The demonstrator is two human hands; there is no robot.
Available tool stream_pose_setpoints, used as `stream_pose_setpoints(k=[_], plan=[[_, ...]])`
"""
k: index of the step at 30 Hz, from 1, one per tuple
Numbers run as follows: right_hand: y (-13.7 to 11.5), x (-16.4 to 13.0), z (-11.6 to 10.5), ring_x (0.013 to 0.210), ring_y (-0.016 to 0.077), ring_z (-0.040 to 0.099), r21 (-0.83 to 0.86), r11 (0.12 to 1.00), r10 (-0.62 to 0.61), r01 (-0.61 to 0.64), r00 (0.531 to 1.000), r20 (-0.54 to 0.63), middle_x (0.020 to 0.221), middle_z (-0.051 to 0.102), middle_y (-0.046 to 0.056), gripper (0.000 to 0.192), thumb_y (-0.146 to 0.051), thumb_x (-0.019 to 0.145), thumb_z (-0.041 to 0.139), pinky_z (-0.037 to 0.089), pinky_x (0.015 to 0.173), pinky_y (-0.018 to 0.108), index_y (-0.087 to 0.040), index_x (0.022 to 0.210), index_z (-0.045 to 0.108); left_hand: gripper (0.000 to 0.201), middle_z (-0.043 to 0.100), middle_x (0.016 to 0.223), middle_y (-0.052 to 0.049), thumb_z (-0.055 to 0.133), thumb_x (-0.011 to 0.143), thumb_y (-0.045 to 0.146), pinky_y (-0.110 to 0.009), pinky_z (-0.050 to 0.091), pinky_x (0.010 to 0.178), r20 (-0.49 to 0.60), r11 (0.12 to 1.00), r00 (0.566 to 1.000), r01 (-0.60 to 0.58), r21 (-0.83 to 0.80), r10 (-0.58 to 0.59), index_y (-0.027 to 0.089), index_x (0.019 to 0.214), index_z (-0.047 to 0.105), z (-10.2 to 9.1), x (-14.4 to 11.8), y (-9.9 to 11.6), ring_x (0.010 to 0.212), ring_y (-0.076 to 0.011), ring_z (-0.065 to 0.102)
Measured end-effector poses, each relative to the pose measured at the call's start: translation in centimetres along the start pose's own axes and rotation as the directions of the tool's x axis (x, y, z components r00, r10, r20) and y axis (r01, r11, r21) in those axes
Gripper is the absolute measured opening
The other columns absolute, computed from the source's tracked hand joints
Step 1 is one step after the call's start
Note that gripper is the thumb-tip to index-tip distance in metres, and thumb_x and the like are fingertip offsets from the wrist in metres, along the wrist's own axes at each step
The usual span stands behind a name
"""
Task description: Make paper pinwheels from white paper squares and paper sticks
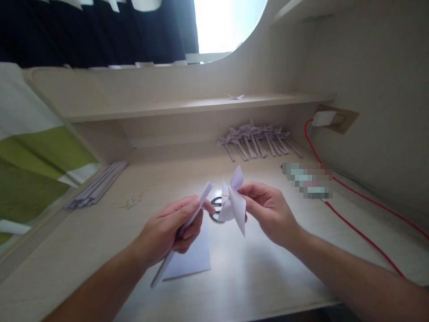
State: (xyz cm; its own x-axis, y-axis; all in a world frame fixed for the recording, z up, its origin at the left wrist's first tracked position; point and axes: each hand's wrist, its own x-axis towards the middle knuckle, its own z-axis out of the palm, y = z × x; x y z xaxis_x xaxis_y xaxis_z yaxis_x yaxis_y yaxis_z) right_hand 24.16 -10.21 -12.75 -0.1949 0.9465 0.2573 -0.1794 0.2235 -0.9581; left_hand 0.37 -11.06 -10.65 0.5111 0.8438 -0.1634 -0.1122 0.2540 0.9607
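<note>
My left hand [177, 226] is wrapped round a folded white paper stick [162, 270], which slants up to the right. In my right hand [268, 210] a white paper pinwheel [236, 205] is pinched from its right side. A thin wooden pick [225, 195] pokes out of the pinwheel toward the stick; the stick and pinwheel are a little apart. Behind the pinwheel lie scissors [214, 216], partly hidden by it. White paper [192, 257] lies flat on the desk beneath my left hand.
Several finished paper pinwheels [254, 134] lie at the back right. Several paper sticks [97, 185] are stacked at the left edge, near small wooden picks [131, 201]. One folded paper piece [236, 97] rests on the shelf [167, 108]. A red cable [365, 235] runs along the right.
</note>
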Motion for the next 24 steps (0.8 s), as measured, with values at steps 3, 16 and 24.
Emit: stream_pose_setpoints(k=[3,16,24], plan=[[-0.02,-0.07,0.12,0.058,0.0129,0.06,0.009,1.0,-0.006,0.006,1.0,0.015,0.073,0.071,0.003,0.023,-0.04,0.09,0.076,0.051,0.054,0.026,-0.017,0.093,0.075,0.032,0.038,0.056,0.008,0.055,0.1,0.05,-0.015,0.018,0.033,0.012,0.997,0.998,0.054,-0.054,-0.054,0.02,0.103,0.066,0.18,-0.04,0.15,0.038,-0.004,0.02],[-0.07,0.02,0.18,0.058,0.0126,0.06,0.004,1.0,0.001,-0.001,1.0,0.018,0.073,0.071,0.003,0.023,-0.039,0.09,0.076,0.051,0.054,0.025,-0.016,0.092,0.076,0.015,0.041,0.057,0.008,0.062,0.093,0.036,-0.014,0.019,0.036,0.015,0.996,0.997,0.083,-0.039,-0.082,0.021,0.095,0.06,-0.1,0.16,0.06,0.041,-0.004,0.022],[-0.02,0.31,-0.01,0.056,0.014,0.06,-0.01,1.0,0.017,-0.018,1.0,-0.022,0.069,0.071,0.003,0.029,-0.046,0.087,0.079,0.049,0.053,0.027,-0.017,0.089,0.074,0.039,0.04,0.056,0.008,0.059,0.098,0.053,-0.018,0.018,0.038,0.008,0.98,0.999,0.042,0.193,-0.045,0.021,0.12,0.065,-0.05,-0.55,0.66,0.043,-0.0066,0.025]])
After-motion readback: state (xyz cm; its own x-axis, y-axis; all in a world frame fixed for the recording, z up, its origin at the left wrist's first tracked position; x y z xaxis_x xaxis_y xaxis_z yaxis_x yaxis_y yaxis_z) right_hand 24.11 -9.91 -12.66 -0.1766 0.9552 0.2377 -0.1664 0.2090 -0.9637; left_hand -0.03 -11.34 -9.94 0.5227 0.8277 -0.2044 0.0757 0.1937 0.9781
